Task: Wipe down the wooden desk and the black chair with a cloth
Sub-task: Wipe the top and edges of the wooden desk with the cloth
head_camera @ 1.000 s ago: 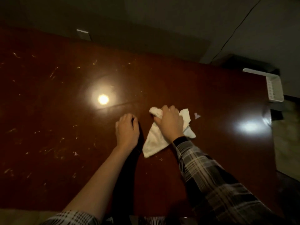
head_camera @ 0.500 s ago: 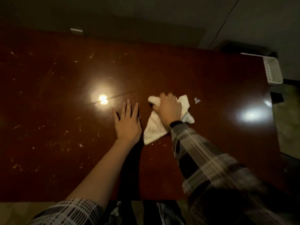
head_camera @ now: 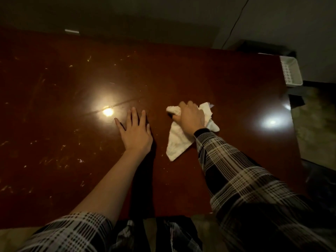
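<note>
R hand (head_camera: 190,118) had grip bunched on cloth (head_camera: 177,142), soft & limp, best held mid-wad; L hand (head_camera: 137,132) lay flat, fingers apart, on table (head_camera: 200,75).

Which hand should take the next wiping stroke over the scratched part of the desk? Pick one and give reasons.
Right. The right hand already grips the white cloth against the wooden desk. The left hand lies flat with straight fingers, holding nothing, nearer the scratches, so it likely serves better as a brace.
</note>
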